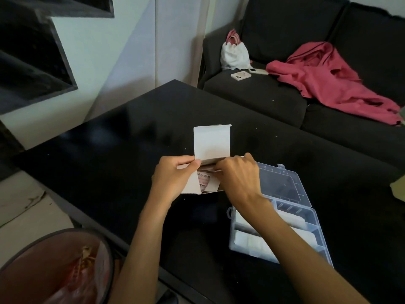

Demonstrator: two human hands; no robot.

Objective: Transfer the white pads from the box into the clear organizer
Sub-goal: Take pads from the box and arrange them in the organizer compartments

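Observation:
A white cardboard box (211, 141) stands on the black table (109, 163) with its lid flap raised. My left hand (173, 178) grips the box's left side and front flap. My right hand (237, 174) reaches into the box opening with curled fingers; whatever they hold is hidden. Pinkish printed packaging (205, 179) shows inside the box. To the right lies the clear organizer (306, 218) with its lid (282, 183) open. White pads (247, 240) fill several of its compartments, partly hidden by my right forearm.
A round bin (54, 268) lined with a pink bag stands at the lower left beside the table. Behind the table is a dark sofa (274, 95) with a white bag (234, 52), a phone (240, 75) and a pink garment (328, 80).

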